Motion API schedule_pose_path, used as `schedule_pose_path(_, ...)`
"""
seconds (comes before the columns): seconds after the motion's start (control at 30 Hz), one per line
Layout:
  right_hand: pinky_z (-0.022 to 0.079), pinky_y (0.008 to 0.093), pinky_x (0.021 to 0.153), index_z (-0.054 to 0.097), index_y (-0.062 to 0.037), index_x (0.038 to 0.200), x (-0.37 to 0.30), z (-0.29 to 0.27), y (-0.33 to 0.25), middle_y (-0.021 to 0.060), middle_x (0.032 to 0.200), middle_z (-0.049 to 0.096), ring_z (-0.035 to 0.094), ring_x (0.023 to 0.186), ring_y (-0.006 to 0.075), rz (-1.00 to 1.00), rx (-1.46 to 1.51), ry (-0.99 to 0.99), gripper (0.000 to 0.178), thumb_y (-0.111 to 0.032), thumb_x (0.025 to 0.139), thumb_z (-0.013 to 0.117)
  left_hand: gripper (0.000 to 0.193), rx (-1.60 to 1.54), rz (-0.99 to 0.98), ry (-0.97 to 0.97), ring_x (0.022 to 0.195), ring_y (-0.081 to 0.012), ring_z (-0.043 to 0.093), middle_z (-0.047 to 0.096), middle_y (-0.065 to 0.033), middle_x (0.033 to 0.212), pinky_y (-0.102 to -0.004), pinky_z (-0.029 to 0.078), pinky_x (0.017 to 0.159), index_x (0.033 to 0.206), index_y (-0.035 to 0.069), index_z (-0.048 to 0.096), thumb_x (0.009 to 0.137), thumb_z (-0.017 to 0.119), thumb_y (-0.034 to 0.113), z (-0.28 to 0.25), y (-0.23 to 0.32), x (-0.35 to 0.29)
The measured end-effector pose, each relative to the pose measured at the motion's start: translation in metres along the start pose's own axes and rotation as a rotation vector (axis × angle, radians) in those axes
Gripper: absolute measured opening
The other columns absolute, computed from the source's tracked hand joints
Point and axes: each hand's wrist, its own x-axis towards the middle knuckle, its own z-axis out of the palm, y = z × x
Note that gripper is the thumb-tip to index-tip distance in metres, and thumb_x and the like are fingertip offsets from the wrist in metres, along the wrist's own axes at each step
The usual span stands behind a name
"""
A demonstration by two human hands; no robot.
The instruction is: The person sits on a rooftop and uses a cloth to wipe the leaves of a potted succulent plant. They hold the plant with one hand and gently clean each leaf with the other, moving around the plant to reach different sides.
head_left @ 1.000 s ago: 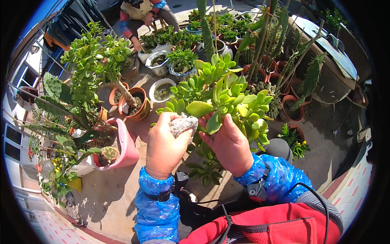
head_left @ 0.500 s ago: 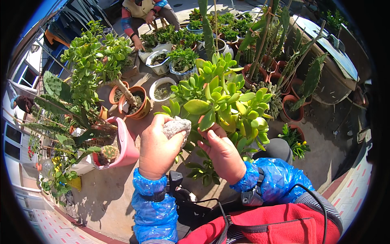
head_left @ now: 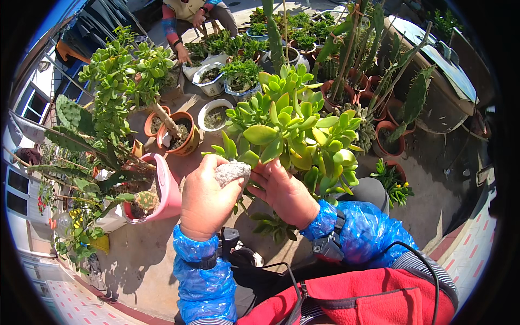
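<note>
Green, fleshy-leaved succulent plant (head_left: 306,134) spreads at twelve o'clock from the bare right hand (head_left: 288,196), the nearer; at its nine, the bare left hand (head_left: 207,199) pinches a rough grey lump (head_left: 232,173); the right half-curls by a smooth oval leaf (head_left: 272,149) slanting one-to-seven, pinch unclear

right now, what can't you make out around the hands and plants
In the head view:
- grey stone: gripped sides covered by the left hand
- whether the right hand touches the large succulent: fingers and leaves overlap
- that succulent's base: behind its foliage and the right hand
- head of the co-worker: cut off by the upper edge
</note>
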Motion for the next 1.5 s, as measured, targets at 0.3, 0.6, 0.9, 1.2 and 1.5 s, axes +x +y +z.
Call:
schedule_pose_path(0.3, 0.038, 0.0422, 0.116, 0.053, -0.0108, 0.145, -0.001, 0.005, 0.004, 0.0040, 0.151, 0.055, 0.052, 0.139, 0.0200, 0.048, -0.025, 0.134, 0.044, -0.040, 0.112, 0.049, 0.027, -0.158, -0.062, -0.024, 0.084, -0.0224, 0.075, 0.076, -0.0153, 0.092, -0.0359, 0.058, 0.077, 0.107, 0.000, 0.067, 0.085, 0.078, 0.011, -0.001, -0.004, -0.002)
schedule_pose_path(0.6, 0.043, 0.0360, 0.112, 0.051, -0.0061, 0.150, 0.003, 0.006, 0.000, 0.0036, 0.148, 0.056, 0.055, 0.136, 0.0181, 0.061, -0.209, 0.165, 0.049, -0.038, 0.113, 0.049, 0.028, -0.088, -0.064, 0.088, 0.089, -0.0282, 0.075, 0.075, -0.0178, 0.098, -0.0386, 0.058, 0.081, 0.104, 0.000, 0.068, 0.085, 0.081, 0.015, 0.006, -0.005, 0.002)
schedule_pose_path(0.9, 0.046, 0.0353, 0.112, 0.044, -0.0067, 0.157, 0.004, -0.002, 0.005, 0.0086, 0.141, 0.060, 0.060, 0.128, 0.0176, -0.005, -0.397, 0.162, 0.050, -0.034, 0.115, 0.042, 0.030, 0.206, 0.127, 0.053, 0.093, -0.0419, 0.070, 0.069, -0.0198, 0.103, -0.0483, 0.056, 0.080, 0.105, 0.004, 0.067, 0.079, 0.078, 0.013, 0.014, 0.008, -0.005)
schedule_pose_path(1.2, 0.050, 0.0353, 0.111, 0.049, -0.0002, 0.151, 0.005, -0.009, 0.012, 0.0129, 0.142, 0.060, 0.059, 0.130, 0.0201, -0.018, -0.441, 0.142, 0.047, -0.030, 0.115, 0.044, 0.031, 0.068, 0.030, 0.181, 0.090, -0.0338, 0.071, 0.070, -0.0153, 0.097, -0.0419, 0.056, 0.080, 0.104, 0.002, 0.067, 0.077, 0.080, 0.009, 0.027, 0.008, -0.003)
schedule_pose_path(1.5, 0.050, 0.0344, 0.110, 0.055, 0.0013, 0.143, 0.006, -0.004, 0.017, 0.0130, 0.140, 0.061, 0.061, 0.126, 0.0203, -0.014, -0.080, 0.175, 0.053, -0.041, 0.113, 0.047, 0.033, 0.221, 0.104, 0.191, 0.092, -0.0414, 0.070, 0.068, -0.0168, 0.103, -0.0492, 0.057, 0.078, 0.107, 0.006, 0.063, 0.078, 0.078, 0.010, 0.037, 0.017, -0.006)
